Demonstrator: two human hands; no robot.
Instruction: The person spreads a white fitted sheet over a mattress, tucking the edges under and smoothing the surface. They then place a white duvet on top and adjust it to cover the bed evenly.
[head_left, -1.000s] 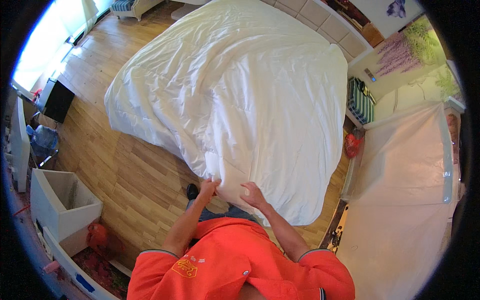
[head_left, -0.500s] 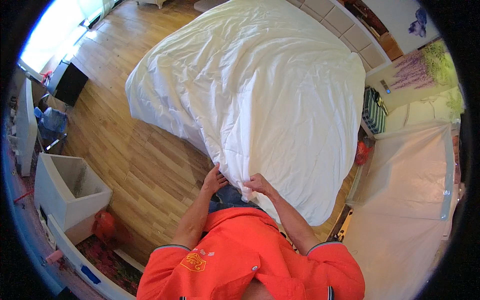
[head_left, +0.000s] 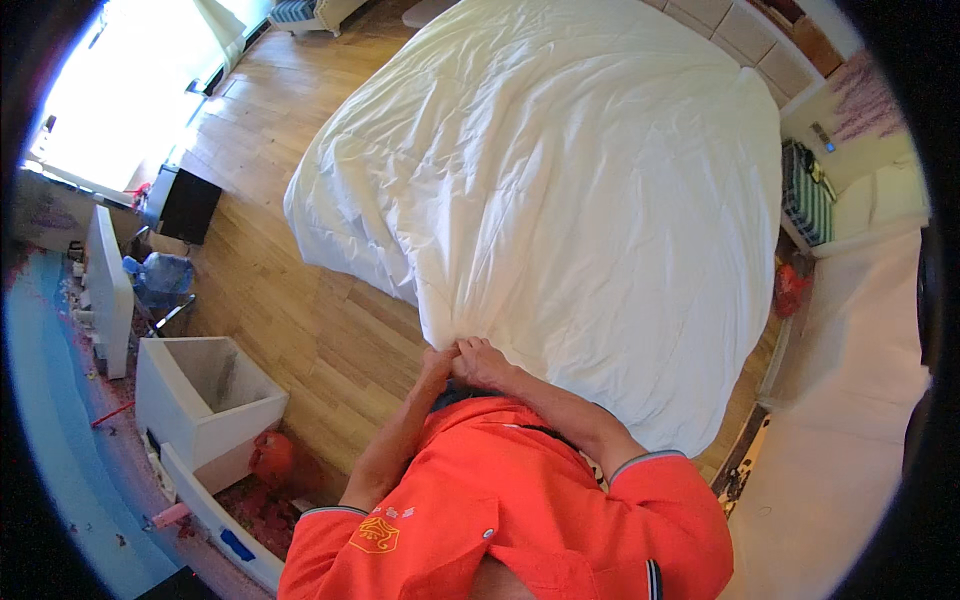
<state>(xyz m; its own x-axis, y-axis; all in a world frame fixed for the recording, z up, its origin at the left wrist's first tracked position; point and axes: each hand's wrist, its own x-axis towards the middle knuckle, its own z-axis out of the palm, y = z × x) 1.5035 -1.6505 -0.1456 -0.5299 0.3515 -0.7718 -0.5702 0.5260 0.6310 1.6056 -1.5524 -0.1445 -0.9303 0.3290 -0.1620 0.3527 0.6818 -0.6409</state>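
A large white cover (head_left: 590, 210) takes up the centre and upper right of the frame, spread wide with its surface rumpled; long creases run down through it and draw together at its near edge, a little below the centre of the frame. Wooden floor (head_left: 340, 330) in light brown planks shows to the left of the cover, from the upper left down to the lower centre. The person's orange-red shirt (head_left: 570, 490) fills the bottom middle, with pale, dark-edged bands at the sleeve ends. Pale, see-through sheeting (head_left: 850, 430) hangs at the lower right. A bright window (head_left: 120, 90) glares in the upper left. At the lower left stands a white box (head_left: 240, 428), open at the top, and at the upper right a beige padded headboard (head_left: 745, 35) lies beyond the cover's far edge. A black box (head_left: 183, 205) is on the left, with a clear blue bottle (head_left: 163, 280) just below it. A striped cushion (head_left: 808, 200) sits near the right edge of the frame, a red bag (head_left: 792, 288) below it. The left hand (head_left: 438, 366) and right hand (head_left: 481, 364) are close together, seemingly touching, just below centre; their fingers are curled in, pinching the gathered near edge of the cover, though the fingertips are partly hidden. Smallest is a slim dark device (head_left: 822, 137) on the wall at the right.
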